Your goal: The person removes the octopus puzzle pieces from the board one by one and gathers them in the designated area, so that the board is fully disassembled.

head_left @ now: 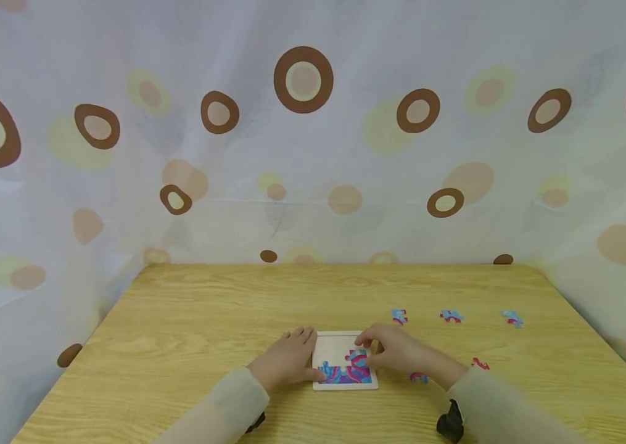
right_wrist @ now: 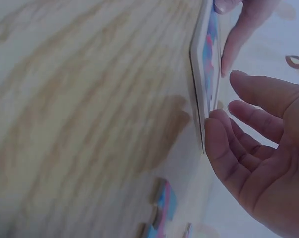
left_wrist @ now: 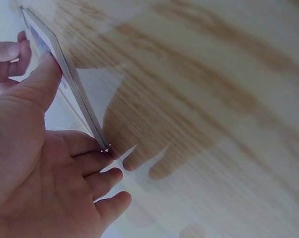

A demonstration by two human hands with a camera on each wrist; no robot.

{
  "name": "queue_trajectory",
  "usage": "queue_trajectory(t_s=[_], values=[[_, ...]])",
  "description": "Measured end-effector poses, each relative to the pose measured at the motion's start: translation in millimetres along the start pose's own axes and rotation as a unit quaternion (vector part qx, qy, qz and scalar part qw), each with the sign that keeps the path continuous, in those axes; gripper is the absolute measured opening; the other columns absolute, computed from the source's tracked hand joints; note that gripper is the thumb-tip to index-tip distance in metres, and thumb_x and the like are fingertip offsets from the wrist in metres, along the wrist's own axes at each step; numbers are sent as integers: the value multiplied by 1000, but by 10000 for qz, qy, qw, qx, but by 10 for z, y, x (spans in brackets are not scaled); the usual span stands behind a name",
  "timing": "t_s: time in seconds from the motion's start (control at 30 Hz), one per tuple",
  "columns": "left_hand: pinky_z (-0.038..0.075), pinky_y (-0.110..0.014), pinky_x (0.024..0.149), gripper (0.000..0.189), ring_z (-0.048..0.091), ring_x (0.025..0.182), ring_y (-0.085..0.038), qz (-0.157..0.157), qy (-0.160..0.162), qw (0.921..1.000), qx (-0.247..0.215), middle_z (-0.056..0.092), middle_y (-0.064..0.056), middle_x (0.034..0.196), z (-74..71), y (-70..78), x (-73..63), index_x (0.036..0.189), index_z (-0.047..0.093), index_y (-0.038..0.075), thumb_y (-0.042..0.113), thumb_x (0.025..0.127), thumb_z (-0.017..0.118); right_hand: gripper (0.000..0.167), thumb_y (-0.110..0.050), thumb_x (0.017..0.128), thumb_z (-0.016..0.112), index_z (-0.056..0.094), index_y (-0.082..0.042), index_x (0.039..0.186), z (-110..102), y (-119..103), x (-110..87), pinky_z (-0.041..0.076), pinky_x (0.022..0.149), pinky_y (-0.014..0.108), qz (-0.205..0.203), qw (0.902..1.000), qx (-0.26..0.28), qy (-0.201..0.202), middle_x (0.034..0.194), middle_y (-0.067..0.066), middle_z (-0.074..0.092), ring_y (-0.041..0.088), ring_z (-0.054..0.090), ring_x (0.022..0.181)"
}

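A white jigsaw tray (head_left: 332,345) lies on the table between both hands, with blue, purple and pink puzzle pieces (head_left: 346,374) fitted along its near side and up its right side. My left hand (head_left: 288,361) rests at the tray's left edge. Its fingers are extended, and the thumb lies on the near left corner, which the left wrist view also shows. At the tray's right edge is my right hand (head_left: 396,350), fingers gently bent, one fingertip (right_wrist: 216,136) right at the rim. Nothing shows between its thumb and fingers in the right wrist view.
Several loose puzzle pieces lie right of the tray: one (head_left: 419,377) beside the right wrist, one (head_left: 480,364) beyond that forearm, and a back row with pieces (head_left: 399,316), (head_left: 451,316) and a far right piece (head_left: 512,318). A spotted curtain (head_left: 313,160) encloses the wooden table (head_left: 207,308).
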State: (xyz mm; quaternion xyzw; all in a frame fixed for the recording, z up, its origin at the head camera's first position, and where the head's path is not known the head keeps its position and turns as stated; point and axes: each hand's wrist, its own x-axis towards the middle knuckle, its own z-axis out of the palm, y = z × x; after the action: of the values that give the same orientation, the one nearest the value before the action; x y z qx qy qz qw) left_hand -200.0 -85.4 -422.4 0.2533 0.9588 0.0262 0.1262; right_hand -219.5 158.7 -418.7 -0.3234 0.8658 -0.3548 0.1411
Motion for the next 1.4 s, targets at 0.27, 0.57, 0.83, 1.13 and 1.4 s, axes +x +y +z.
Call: queue_trajectory(t_s=[0.27, 0.57, 0.83, 1.13, 1.4], values=[[24, -42, 106, 85, 25, 134, -26, 14, 51, 10000, -44, 28, -11, 147, 15, 0, -11, 143, 30, 2, 56, 83, 55, 29, -7, 81, 71, 61, -1, 108, 98, -2, 50, 42, 56, 23, -187, 9978, -628, -31, 86, 0, 51, 6, 44, 61], [24, -41, 106, 85, 25, 134, -26, 33, 86, 10000, -34, 29, -12, 146, 6, 2, -20, 143, 30, 2, 56, 83, 56, 32, -6, 80, 71, 57, 0, 109, 102, 2, 85, 43, 57, 22, -181, 9958, -889, -124, 91, 1, 50, 5, 44, 63], [24, -41, 106, 84, 26, 134, -26, 42, 74, 10000, -52, 29, -12, 146, 10, 4, -17, 143, 30, 2, 56, 84, 56, 24, -5, 81, 70, 58, -3, 102, 96, -1, 86, 42, 57, 22, -163, 9970, -729, -187, 88, 1, 43, 7, 43, 65], [23, -41, 107, 85, 24, 134, -26, 4, -12, 10000, -37, 27, -11, 147, 20, -5, 11, 144, 29, 3, 56, 84, 55, 17, -3, 80, 70, 54, -9, 81, 85, -40, 108, 38, 55, 24, -132, 9957, -882, -255, 74, -5, 48, 8, 40, 64], [24, -41, 106, 85, 24, 134, -26, 51, 38, 9999, 96, 28, -11, 147, 45, -21, 14, 144, 29, 3, 57, 84, 54, 20, -4, 81, 69, 54, -10, 70, 88, -46, 108, 30, 53, 24, -99, 9962, -815, -281, 65, -7, 42, 6, 34, 60]])
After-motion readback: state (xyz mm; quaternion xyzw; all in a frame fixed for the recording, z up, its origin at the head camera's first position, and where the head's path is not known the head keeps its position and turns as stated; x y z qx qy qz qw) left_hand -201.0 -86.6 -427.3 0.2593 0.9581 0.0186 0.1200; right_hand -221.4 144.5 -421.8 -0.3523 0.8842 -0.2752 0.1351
